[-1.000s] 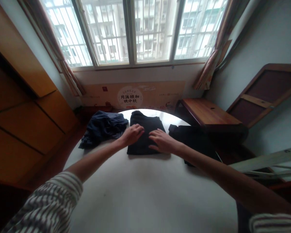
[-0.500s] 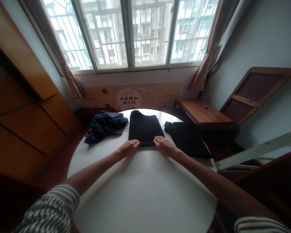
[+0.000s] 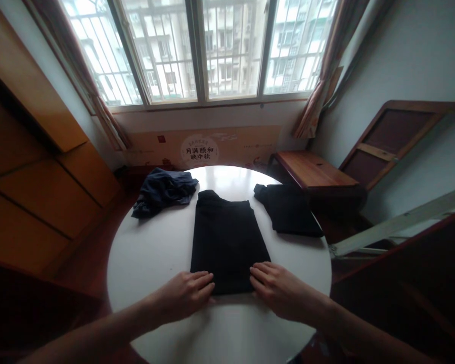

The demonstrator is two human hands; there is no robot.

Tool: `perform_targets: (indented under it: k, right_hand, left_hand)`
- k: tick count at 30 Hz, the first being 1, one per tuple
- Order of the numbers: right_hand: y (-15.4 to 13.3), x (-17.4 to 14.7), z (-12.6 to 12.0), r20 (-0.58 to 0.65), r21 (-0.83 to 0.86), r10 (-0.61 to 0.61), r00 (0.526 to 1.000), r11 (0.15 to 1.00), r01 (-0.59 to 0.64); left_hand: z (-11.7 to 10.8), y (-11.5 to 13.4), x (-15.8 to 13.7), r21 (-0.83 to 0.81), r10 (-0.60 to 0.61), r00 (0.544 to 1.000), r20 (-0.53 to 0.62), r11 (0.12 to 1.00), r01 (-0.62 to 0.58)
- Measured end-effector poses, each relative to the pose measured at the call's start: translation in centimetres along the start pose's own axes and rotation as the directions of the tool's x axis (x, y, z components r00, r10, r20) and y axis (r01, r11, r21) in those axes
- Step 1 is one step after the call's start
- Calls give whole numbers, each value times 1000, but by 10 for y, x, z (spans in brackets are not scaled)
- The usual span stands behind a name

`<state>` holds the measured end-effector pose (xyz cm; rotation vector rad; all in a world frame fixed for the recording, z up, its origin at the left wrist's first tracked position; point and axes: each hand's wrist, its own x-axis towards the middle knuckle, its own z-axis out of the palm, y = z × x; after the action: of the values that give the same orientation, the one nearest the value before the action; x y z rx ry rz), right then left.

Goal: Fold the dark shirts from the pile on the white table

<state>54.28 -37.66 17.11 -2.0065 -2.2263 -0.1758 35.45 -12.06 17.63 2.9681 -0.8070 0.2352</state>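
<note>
A folded black garment point(image 3: 227, 237) lies flat in the middle of the white round table, its narrower, uneven end pointing at the window. My left hand point(image 3: 194, 289) is closed on its near left corner, the thumb tucked underneath. At the near right corner my right hand point(image 3: 273, 284) grips the cloth in the same way, fingers on top. To the right rests another folded black garment point(image 3: 293, 210), close to the table's edge. A crumpled dark navy garment point(image 3: 165, 192) sits in a loose heap at the far left. Neither hand touches those two.
The white table point(image 3: 147, 253) has a rounded edge all about. Beyond it on the right stands a low wooden table point(image 3: 314, 169), with a wooden panel point(image 3: 394, 141) leaning on the wall. Orange-brown cabinets point(image 3: 41, 192) line the left side. A barred window fills the back.
Both hands have drawn the middle black garment toward me across the table. It now lies nearer than the two other garments, which stay where they were.
</note>
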Motion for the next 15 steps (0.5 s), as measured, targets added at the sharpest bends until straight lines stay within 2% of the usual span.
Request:
perform_targets:
  k: [2,5,7,10,12,15]
  right_hand:
    - [9,8,-14,-4,183,20,1000,983,-19]
    - [41,46,-24,-40,328,212,977,926,-187]
    - [63,77,-22,-44,331,332,942,895,-300]
    - [85,112,-12,-38,318,385,922,879,-354]
    - [94,124,-3,-27,310,413,911,869,-385]
    - [103,127,8,-7,299,455,890,850,-433]
  left_hand:
    - [-12,-7,8,-173,-64,998,-9,983,62]
    - [-11,-50,43,-267,-240,967,-80,940,211]
    - [-1,-87,70,-218,-345,934,-89,922,320]
    - [16,-129,101,-126,-401,915,34,907,402]
    - [23,-144,109,-72,-412,906,96,905,419]
    - [28,-149,106,-28,-441,893,87,895,444]
